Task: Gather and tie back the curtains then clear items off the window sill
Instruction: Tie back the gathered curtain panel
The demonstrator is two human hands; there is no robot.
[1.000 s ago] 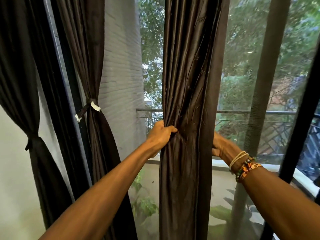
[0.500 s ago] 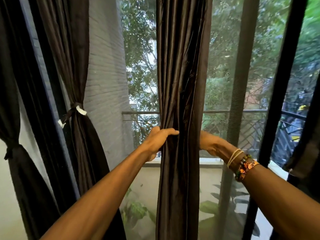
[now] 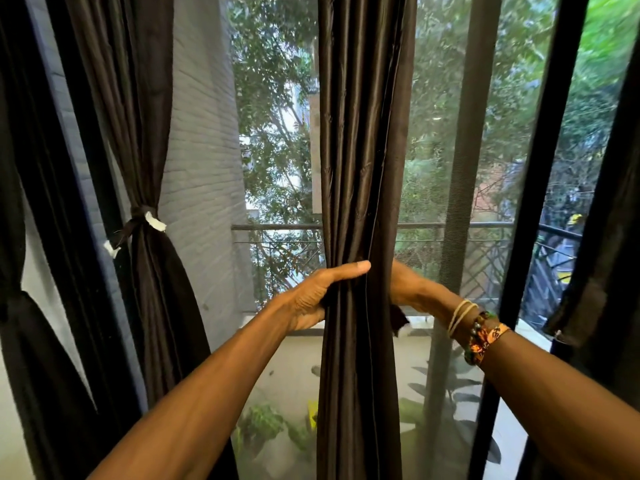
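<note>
A dark brown curtain (image 3: 360,140) hangs gathered in the middle of the window. My left hand (image 3: 318,296) wraps round its left side at waist height, thumb laid across the front folds. My right hand (image 3: 408,289) reaches behind the curtain's right edge; its fingers are hidden by the cloth, and a dark strip of fabric (image 3: 398,318) hangs below it. Left of this, a second curtain (image 3: 145,140) is tied back with a dark band with white ends (image 3: 138,225). A third tied curtain (image 3: 20,258) hangs at the far left.
Black window frame bars stand at the left (image 3: 90,168) and right (image 3: 540,188). Another loose dark curtain (image 3: 609,244) hangs at the far right. Beyond the glass are a balcony railing (image 3: 277,227), a white brick wall (image 3: 204,161), potted plants below and trees.
The view has swung right, so the tied curtains slid left. My left hand's fingers have stretched further across the curtain's front. My right hand stays behind the cloth.
</note>
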